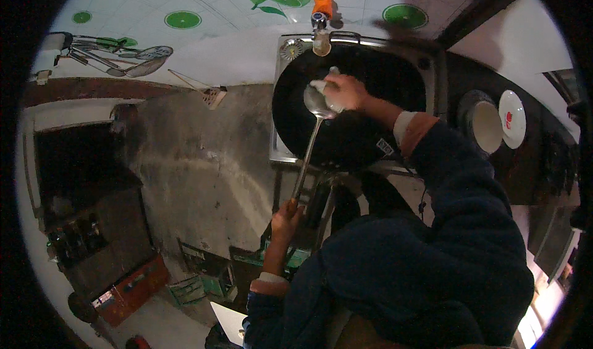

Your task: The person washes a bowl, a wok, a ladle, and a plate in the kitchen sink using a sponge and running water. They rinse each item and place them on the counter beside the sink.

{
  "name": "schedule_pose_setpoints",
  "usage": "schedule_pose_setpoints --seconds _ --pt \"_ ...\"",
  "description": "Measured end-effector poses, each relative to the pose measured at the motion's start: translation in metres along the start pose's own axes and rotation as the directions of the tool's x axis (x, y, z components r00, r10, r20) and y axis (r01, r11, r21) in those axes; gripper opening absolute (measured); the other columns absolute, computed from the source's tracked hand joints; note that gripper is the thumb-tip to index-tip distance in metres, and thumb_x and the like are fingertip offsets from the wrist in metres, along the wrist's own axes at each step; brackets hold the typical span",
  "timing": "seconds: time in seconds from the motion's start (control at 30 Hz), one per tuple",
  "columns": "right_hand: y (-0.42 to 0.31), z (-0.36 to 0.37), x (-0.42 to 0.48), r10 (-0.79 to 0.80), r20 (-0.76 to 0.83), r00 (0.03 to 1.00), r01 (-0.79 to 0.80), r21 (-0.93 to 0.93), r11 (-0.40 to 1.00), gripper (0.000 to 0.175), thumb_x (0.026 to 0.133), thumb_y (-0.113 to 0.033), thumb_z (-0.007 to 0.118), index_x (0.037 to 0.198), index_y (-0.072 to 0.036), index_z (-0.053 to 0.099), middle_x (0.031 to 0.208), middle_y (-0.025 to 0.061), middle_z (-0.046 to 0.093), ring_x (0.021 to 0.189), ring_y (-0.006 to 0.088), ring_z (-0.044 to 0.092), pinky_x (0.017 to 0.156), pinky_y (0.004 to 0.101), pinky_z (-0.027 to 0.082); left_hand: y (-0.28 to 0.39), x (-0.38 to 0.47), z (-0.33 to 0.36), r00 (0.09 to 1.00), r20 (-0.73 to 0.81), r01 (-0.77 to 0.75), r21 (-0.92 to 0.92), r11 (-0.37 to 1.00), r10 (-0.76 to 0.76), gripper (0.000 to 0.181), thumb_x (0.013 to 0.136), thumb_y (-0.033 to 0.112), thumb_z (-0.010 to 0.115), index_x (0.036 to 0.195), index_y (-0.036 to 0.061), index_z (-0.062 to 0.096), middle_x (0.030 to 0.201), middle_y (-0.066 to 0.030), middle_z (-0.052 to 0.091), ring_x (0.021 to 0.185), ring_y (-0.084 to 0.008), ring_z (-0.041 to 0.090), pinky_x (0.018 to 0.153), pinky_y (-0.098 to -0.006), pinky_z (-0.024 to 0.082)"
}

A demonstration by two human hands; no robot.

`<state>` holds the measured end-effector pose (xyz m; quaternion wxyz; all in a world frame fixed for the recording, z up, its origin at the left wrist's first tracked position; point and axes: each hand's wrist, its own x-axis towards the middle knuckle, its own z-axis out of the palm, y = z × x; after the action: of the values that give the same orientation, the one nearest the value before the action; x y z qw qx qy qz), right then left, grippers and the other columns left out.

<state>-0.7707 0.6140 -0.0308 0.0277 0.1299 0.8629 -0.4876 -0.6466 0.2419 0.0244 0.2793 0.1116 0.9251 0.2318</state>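
Note:
My left hand [286, 220] is closed around the long handle of a metal ladle [317, 103]. The ladle's bowl is over a large black wok [394, 80], which sits in a stainless steel sink [279, 152]. My right hand [345, 92] presses a pale cloth or scrubber [334, 102] against the ladle's bowl; the fingers partly hide it. A faucet [320, 34] with an orange and red fitting comes down over the wok's back edge.
A metal sink strainer [292, 49] lies at the sink's back left corner. Right of the sink are a bowl [487, 126] and a white plate [513, 119]. Metal skimmers [148, 62] hang at the upper left. Green crates [190, 289] stand low on the left.

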Motion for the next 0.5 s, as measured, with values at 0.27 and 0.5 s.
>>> schedule_pose_setpoints --seconds 0.27,0.5 --pt "-0.010 0.012 -0.009 -0.097 -0.215 0.972 0.072 -0.119 0.990 0.034 0.080 -0.034 0.057 0.103 -0.010 0.058 0.088 0.0156 0.062 0.080 0.0333 0.061 0.069 0.0425 0.048 0.001 0.007 0.001 0.991 0.089 -0.075 -0.258 0.963 0.102 0.028 0.079 0.021 0.069 0.094 0.0013 0.056 0.072 -0.0085 0.058 0.062 -0.0144 0.056 0.053 -0.0320 0.046" --pt "0.060 0.014 0.003 0.015 -0.214 0.977 -0.072 -0.264 0.962 0.034 0.081 -0.036 0.054 0.107 -0.014 0.057 0.094 0.0148 0.062 0.089 0.0341 0.059 0.075 0.0427 0.048 0.001 -0.004 -0.002 0.995 0.093 0.088 -0.594 0.800 -0.040 0.023 0.080 0.018 0.068 0.088 0.0009 0.055 0.071 -0.0068 0.057 0.065 -0.0123 0.054 0.059 -0.0285 0.046"
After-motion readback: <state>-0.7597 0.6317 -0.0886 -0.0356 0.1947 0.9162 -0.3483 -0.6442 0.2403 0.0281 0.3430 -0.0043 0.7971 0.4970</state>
